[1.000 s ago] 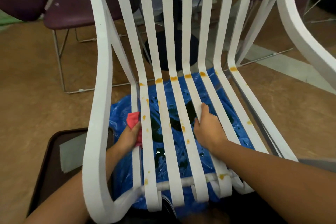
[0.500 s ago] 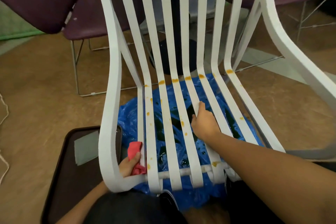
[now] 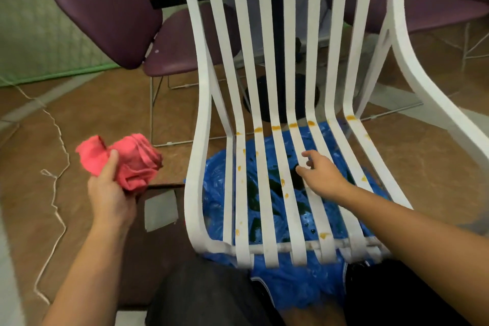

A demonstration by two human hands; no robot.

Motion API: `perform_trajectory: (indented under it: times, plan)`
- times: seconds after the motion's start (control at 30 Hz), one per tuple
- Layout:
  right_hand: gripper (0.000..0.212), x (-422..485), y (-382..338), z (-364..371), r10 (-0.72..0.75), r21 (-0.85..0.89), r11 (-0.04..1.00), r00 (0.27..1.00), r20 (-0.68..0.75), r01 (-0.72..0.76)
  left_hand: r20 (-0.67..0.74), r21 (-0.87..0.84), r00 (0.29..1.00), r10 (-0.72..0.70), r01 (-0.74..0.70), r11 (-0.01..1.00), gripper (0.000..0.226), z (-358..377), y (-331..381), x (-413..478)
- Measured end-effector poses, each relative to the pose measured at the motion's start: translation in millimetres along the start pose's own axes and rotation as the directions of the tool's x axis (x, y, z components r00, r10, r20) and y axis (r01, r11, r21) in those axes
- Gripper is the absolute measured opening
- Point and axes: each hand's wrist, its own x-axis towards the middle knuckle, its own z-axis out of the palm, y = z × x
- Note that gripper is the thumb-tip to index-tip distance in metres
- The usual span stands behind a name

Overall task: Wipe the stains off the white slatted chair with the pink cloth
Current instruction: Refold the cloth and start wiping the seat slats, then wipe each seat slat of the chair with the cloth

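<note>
Pink cloth (image 3: 127,161) bunched in left hand (image 3: 111,193), clear of chair (image 3: 201,140); right hand (image 3: 321,174) fingers spread, relaxed, over slats.

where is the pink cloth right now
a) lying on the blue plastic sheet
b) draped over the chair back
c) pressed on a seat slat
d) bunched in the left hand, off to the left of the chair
d: the left hand holds the bunched pink cloth in the air left of the white slatted chair, touching none of its slats.

Left hand (image 3: 111,198) pulled pink cloth (image 3: 127,161) clear of chair (image 3: 201,140); right hand (image 3: 321,176) released slat.
</note>
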Motion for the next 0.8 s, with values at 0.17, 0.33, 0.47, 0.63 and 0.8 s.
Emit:
perform_trajectory:
  times: [0.17,0.33,0.47,0.63,0.8]
  plan:
    - [0.031,-26.6,-6.9,-15.7,0.099,0.360,0.924,0.990,0.096,-0.128,0.160,0.006,0.980,0.115,-0.118,0.993,0.036,54.8,46.2,-71.7]
    - [0.031,-50.2,-20.0,-20.7,0.176,0.755,0.597,0.963,0.206,-0.271,0.331,0.254,0.922,-0.203,0.120,0.960,0.010,106.7,21.5,-136.8]
    - [0.067,-72.6,-33.0,-6.3,0.165,0.774,0.374,0.858,0.486,-0.510,0.370,0.403,0.739,-0.563,0.418,0.814,0.035,140.9,-30.6,-176.6]
    - [0.093,-93.1,-43.8,6.3,0.025,0.763,0.223,0.786,0.617,-0.606,0.298,0.647,0.914,-0.275,0.018,0.762,0.012,145.1,-64.1,-177.0]
    - [0.062,-97.3,-48.8,17.3,-0.091,0.742,0.238,0.746,0.659,-0.626,0.426,0.827,0.897,-0.119,-0.333,0.452,0.024,128.2,-51.6,-143.8]
